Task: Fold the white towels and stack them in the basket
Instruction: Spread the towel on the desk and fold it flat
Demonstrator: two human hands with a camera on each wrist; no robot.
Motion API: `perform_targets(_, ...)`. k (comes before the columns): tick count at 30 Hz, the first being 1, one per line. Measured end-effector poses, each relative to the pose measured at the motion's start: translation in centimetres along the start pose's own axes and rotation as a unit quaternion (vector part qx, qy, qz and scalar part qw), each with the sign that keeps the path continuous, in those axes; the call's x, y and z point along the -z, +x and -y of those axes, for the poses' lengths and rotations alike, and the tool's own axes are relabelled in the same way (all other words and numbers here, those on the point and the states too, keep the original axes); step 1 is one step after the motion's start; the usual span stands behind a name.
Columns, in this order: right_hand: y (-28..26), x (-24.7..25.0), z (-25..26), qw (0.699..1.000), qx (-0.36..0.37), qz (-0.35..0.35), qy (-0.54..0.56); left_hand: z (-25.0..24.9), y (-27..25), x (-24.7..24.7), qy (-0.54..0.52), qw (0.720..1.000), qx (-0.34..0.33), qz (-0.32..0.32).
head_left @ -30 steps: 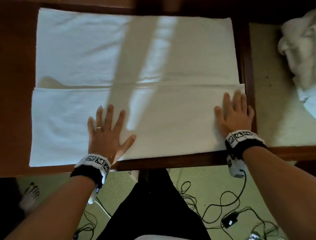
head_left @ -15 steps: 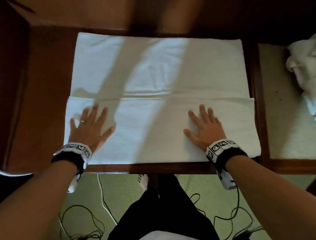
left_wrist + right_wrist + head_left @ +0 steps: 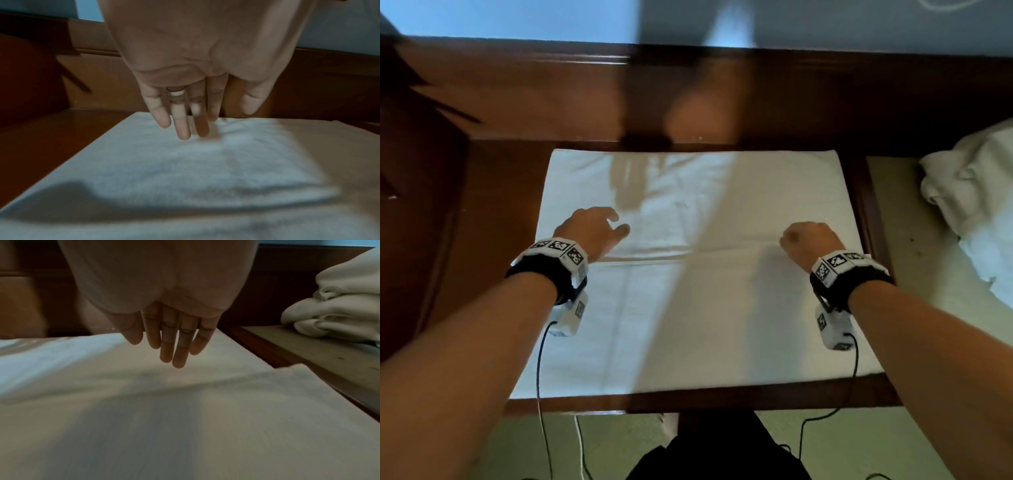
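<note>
A white towel (image 3: 722,308) lies spread on the dark wooden table (image 3: 482,246), its near part folded over to an edge across the middle. My left hand (image 3: 599,224) hovers at that edge on the left, fingers loosely extended and pointing down at the cloth. In the left wrist view the left hand (image 3: 185,116) holds nothing and its fingertips are just above the towel (image 3: 185,170). My right hand (image 3: 808,240) hovers at the same edge on the right. In the right wrist view the right hand (image 3: 172,344) hangs empty above the towel (image 3: 164,418). No basket is in view.
A heap of unfolded white towels (image 3: 972,192) sits on a beige surface (image 3: 893,219) to the right of the table, also seen as the heap (image 3: 339,309). A wooden panel (image 3: 517,89) rises behind the table. Cables (image 3: 541,428) trail on the floor below.
Both hands have lifted off the near folded layer, where they pressed flat, and moved forward to its far edge. The head camera has tilted up.
</note>
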State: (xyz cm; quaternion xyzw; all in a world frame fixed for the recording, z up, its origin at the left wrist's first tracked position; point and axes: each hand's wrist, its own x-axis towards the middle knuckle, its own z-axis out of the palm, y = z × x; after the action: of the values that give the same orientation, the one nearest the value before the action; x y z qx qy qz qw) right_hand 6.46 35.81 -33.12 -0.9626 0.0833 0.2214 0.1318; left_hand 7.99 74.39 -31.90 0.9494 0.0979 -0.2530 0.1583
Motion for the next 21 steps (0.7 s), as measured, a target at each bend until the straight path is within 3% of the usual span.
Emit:
perform_targets(5, 8.0, 3.3, -0.4, 0.998, 0.013, -0.055, 0.016, -3.1, 6.3, 2.0, 0.013, 0.997, -0.032, -0.067)
perform_targets(12, 16.9, 4.2, -1.2, 0.992, 0.081, -0.049, -0.087, -3.7, 13.9, 1.7, 0.182, 0.975, -0.085, -0.091)
perform_targets(16, 18.7, 3.4, -2.0, 0.986, 0.087, -0.044, -0.137, -3.5, 15.4, 0.9, 0.227, 0.963, -0.112, -0.087)
perform_targets(21, 18.2, 3.1, -2.4, 0.975, 0.104, -0.123, -0.154, -3.6, 14.7, 0.0, 0.251, 0.938, -0.165, -0.174)
